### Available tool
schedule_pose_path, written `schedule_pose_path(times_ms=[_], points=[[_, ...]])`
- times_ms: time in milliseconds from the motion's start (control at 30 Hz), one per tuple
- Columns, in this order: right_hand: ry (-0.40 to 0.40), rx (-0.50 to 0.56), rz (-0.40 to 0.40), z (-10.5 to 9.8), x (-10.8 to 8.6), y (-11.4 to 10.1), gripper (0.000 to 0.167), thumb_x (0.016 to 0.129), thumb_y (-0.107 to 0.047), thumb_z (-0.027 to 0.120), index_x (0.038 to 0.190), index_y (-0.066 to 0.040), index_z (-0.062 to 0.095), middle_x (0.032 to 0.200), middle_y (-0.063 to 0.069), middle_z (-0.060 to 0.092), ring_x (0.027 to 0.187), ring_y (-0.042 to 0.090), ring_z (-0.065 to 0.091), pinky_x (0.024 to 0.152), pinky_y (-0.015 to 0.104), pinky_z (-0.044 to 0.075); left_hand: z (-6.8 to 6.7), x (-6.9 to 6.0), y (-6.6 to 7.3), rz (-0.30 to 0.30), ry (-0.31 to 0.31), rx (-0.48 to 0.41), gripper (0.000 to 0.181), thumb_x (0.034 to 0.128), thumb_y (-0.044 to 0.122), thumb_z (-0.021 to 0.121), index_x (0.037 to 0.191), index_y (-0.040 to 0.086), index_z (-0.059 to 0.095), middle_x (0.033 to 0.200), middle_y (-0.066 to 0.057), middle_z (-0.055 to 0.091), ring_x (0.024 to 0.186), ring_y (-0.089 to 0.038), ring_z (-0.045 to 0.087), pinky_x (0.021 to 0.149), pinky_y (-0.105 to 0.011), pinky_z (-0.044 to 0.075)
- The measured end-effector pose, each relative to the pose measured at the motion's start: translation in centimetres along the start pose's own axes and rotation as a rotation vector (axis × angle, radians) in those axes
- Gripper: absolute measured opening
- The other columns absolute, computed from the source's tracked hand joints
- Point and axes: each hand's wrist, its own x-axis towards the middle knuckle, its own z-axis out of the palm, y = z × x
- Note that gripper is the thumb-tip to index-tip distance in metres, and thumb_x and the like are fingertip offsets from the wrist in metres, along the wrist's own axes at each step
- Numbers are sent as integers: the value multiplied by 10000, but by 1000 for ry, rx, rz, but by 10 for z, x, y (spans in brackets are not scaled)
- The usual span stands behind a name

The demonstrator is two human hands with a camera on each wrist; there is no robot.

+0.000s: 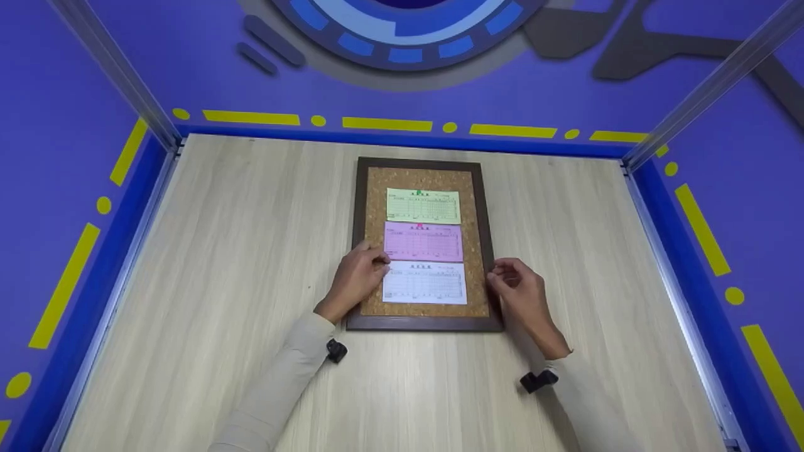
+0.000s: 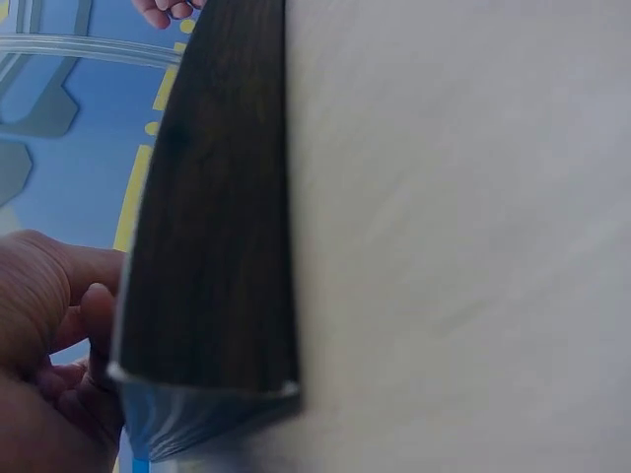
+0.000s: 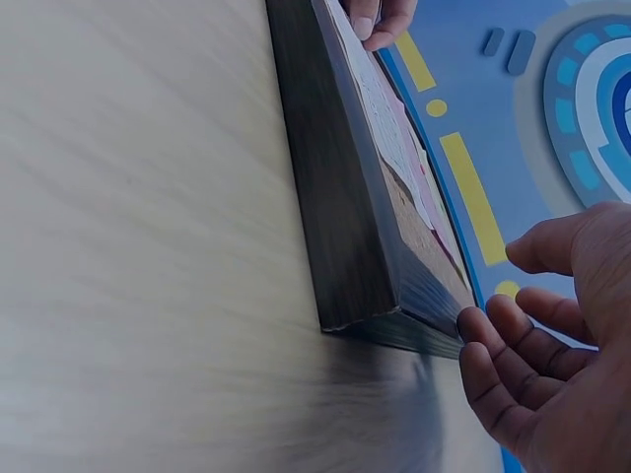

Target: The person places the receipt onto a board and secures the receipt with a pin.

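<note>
A cork board [image 1: 478,301] in a dark brown frame lies on the table with three printed slips in a column. The green slip [image 1: 423,207] is at the top with a green push pin, the pink slip [image 1: 423,242] in the middle with a red pin. No pin shows on the white slip [image 1: 424,284] at the bottom. My left hand [image 1: 357,279] pinches the white slip near its upper left corner; its fingertips are partly hidden. By the frame's right edge, my right hand [image 1: 522,292] has loosely bent fingers, thumb apart, holding nothing [image 3: 552,345].
The light wood table [image 1: 251,251] extends around the board. Blue panels with yellow marks [image 1: 386,123] stand at its back and both sides, joined by metal posts [image 1: 710,88]. Small black cameras [image 1: 539,380] sit at both wrists.
</note>
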Motion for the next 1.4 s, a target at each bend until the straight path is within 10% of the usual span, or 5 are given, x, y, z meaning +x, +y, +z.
schedule_pose_path(times_ms=[567,800,1400], points=[[18,-19,-9,-6,-2,8,256,991,-24,794,1235,35,740,1068,116,769,979,226,719,843,172,553,-13,1,13,92,-49,165,192,953,148,818,1035,-25,837,1080,-136,712,987,-331,622,832,-486,557],[34,-9,-47,-9,-1,12,269,999,-35,789,1247,52,732,1105,125,770,1029,216,711,872,162,541,-15,1,14,76,-70,257,237,961,267,830,1039,45,860,1164,-93,741,1132,-343,593,1133,-705,381],[147,-32,-51,-21,-1,28,237,986,-21,799,1213,36,757,1172,178,764,1122,353,717,957,315,530,-16,-2,13,74,-122,230,313,971,298,843,1151,42,845,1422,-125,691,1422,-368,544,1168,-894,205]])
